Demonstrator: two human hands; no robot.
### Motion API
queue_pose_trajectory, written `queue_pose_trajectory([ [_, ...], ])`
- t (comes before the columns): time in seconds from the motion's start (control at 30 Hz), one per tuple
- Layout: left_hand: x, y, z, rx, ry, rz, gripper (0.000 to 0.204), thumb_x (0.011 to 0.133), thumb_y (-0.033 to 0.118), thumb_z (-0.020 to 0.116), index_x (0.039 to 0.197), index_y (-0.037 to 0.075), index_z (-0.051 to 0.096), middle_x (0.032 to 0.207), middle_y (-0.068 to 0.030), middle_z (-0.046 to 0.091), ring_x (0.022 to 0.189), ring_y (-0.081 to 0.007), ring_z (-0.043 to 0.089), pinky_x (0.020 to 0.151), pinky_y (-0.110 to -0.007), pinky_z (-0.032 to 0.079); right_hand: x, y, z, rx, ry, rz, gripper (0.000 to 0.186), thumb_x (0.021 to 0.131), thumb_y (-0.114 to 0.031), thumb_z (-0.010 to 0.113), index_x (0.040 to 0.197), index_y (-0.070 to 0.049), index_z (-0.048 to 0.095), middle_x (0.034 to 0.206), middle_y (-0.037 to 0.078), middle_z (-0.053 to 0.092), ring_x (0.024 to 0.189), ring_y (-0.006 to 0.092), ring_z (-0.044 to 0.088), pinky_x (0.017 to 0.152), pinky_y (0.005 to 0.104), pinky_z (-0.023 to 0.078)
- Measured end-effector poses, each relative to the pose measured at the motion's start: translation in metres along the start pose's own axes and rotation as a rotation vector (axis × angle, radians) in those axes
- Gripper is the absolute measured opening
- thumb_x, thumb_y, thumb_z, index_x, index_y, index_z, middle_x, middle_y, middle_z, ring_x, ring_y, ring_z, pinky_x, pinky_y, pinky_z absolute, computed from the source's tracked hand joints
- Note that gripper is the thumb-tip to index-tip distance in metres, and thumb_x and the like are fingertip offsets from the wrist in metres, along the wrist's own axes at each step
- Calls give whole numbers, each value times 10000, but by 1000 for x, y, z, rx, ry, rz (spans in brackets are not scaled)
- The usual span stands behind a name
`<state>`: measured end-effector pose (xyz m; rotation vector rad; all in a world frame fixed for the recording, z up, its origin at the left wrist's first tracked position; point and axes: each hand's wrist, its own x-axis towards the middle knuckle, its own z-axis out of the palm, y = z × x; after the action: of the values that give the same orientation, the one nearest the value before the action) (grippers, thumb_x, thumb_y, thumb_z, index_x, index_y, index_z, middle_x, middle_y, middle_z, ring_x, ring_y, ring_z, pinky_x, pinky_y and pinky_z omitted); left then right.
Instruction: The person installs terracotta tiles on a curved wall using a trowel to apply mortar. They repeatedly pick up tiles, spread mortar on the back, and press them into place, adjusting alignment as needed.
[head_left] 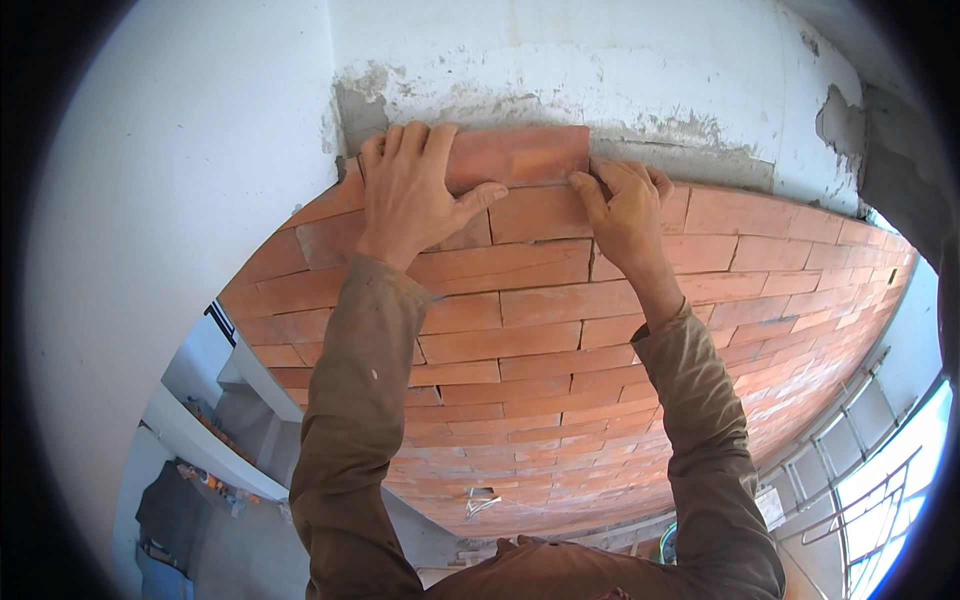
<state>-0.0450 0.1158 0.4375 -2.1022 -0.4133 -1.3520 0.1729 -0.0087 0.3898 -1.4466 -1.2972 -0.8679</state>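
Observation:
A terracotta brick (520, 152) sits along the top course of the brick wall (540, 324), just below a strip of rough grey mortar and chipped white plaster (580, 70). My left hand (410, 190) grips the brick's left part, fingers curled over its upper edge and thumb along its lower edge. My right hand (625, 210) is at the brick's right end, fingers bent and thumb and forefinger pressed at the corner. Both my forearms, in brown sleeves, reach up from below.
A smooth white wall (140, 190) borders the brickwork at left. Below it are grey steps (255, 430) and a concrete floor (230, 540). Metal ladder-like frames (840, 430) stand at the lower right beside a bright opening (900, 500). A small wall hole (483, 497) has white strands hanging out.

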Motion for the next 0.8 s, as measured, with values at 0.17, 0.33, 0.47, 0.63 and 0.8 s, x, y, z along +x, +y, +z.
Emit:
queue_pose_trajectory([
  [0.17, 3, -3, 2, 53, 76, 61, 675, 743, 609, 778, 1165, 100, 646, 987, -81, 606, 1000, -281, 548, 925, -462, 354, 1, -1, 3, -2, 39, -11, 259, 915, -312, 667, 952, -66, 739, 880, 79, 698, 946, 264, 618, 993, 442, 311],
  [0.33, 8, 9, -5, 103, 63, 30, 650, 754, 568, 781, 1204, 121, 640, 1047, -83, 624, 1052, -298, 563, 953, -466, 386, 4, 6, 9, 36, 163, -73, 239, 900, -299, 661, 921, -73, 736, 864, 76, 704, 926, 262, 623, 967, 451, 322],
  [0.47, 8, 4, 3, 128, 38, 39, 648, 761, 537, 785, 1243, 133, 626, 1087, -78, 626, 1088, -311, 567, 968, -478, 400, 1, 10, 13, 59, 194, -68, 249, 890, -295, 668, 957, -68, 744, 878, 79, 707, 936, 266, 622, 987, 455, 310],
  [0.63, 7, 2, 7, 117, 30, 54, 649, 780, 530, 773, 1266, 130, 614, 1110, -88, 624, 1106, -312, 563, 1001, -487, 391, -2, 11, 13, 69, 197, -60, 263, 898, -294, 664, 987, -62, 748, 895, 70, 708, 955, 262, 616, 1000, 494, 287],
  [0.8, 6, -7, 8, 135, 44, 85, 671, 804, 547, 754, 1296, 117, 599, 1143, -92, 622, 1138, -305, 559, 1019, -482, 383, -1, 6, 16, 124, 194, -40, 273, 913, -293, 654, 1004, -52, 745, 871, 69, 693, 973, 256, 606, 1008, 521, 262],
])
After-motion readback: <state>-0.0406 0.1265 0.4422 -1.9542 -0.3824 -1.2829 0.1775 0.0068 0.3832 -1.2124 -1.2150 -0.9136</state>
